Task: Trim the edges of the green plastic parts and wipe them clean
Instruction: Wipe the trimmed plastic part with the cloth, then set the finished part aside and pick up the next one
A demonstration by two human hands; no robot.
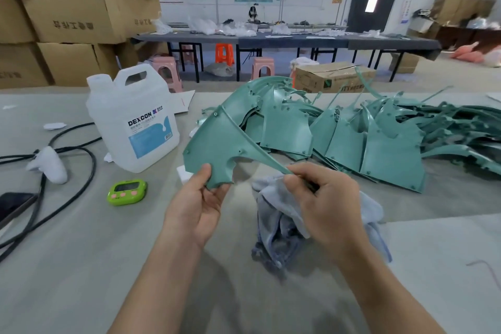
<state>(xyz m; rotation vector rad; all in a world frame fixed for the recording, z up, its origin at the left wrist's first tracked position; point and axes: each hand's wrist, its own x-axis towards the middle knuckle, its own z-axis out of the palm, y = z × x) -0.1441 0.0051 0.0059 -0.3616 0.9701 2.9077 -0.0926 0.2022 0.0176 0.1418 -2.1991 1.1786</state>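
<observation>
one part point(217, 141) is held above the bench point(81, 252), its lower corner pinched in the left grip point(198, 206). the right grip point(325, 198) is curled round a cloth point(282, 217) and the part's thin tip. likely wiping, and early on: a big pile point(379, 138) lies behind, with no finished stack in view. any blade in the right grip is hidden.

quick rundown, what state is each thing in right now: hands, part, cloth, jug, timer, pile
left hand, pinches the lower edge of the held green part
right hand, pinches that part's thin tip
held green part, lifted above the table, tilted
cloth, bunched under the right hand
jug, upright, capped
timer, lying face up
pile of green parts, heaped on the table
</observation>
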